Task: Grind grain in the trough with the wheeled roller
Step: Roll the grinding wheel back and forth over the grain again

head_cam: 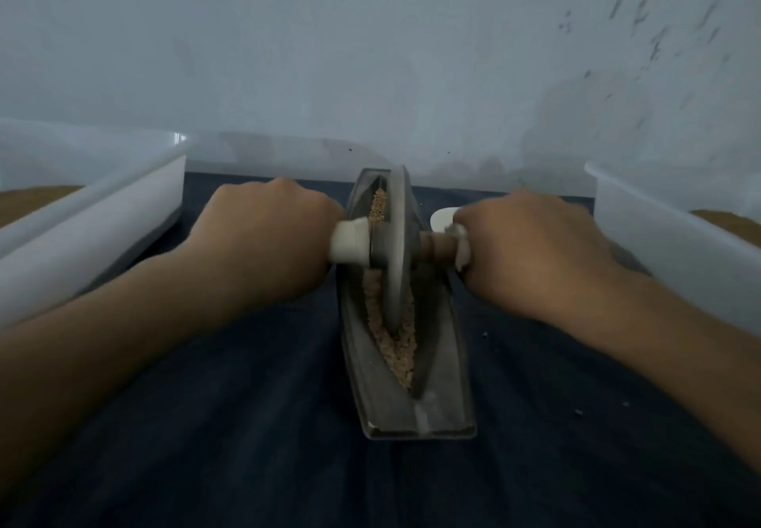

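Trough [449,346], white tubs [103,214] on dark cloth [247,424]

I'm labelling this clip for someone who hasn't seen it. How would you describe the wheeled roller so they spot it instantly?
Between two white tubs lies a long grey trough of grain. Upright in its groove stands the roller: a thin grey disc on an axle gripped by the left hand and right hand, the only thing standing on edge.

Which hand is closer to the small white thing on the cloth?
Right. The right hand sits just beside the small white thing; the left hand is across the trough.
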A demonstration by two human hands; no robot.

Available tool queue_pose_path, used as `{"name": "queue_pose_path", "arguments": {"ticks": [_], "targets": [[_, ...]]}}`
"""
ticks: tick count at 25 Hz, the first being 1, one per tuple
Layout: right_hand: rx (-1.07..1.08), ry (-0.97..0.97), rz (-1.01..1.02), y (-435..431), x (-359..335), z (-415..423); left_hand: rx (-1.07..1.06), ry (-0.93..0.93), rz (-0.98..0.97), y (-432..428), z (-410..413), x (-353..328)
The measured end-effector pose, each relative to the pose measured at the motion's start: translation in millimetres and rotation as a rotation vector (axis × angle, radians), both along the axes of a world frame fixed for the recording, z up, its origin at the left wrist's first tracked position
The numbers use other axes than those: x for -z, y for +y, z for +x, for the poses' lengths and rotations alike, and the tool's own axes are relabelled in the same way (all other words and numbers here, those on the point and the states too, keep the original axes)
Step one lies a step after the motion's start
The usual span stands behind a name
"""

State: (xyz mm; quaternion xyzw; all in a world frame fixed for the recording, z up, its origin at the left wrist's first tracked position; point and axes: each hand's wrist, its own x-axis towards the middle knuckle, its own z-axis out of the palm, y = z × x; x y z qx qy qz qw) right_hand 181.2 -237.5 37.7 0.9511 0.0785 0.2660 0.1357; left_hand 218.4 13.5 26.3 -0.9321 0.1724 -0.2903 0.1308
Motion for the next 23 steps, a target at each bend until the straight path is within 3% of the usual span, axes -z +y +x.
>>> {"name": "queue_pose_path", "arguments": {"ticks": [3,6,16,23], "targets": [[0.019,-0.154,-0.013,15.9,-2.9,57.0,-0.034,-0.118,-0.126,-11.8,38.7,11.3],[0.039,-0.157,-0.048,24.0,-12.2,80.2,-0.069,-0.097,-0.240,-18.1,58.9,11.3],[-0.143,-0.068,0.082,-9.0,-3.5,-40.2,0.141,-0.122,0.037,13.7,-44.5,-16.7],[0.047,-0.151,0.057,7.6,3.5,65.5,0.001,-0.158,-0.101,-16.1,45.6,2.6]]}}
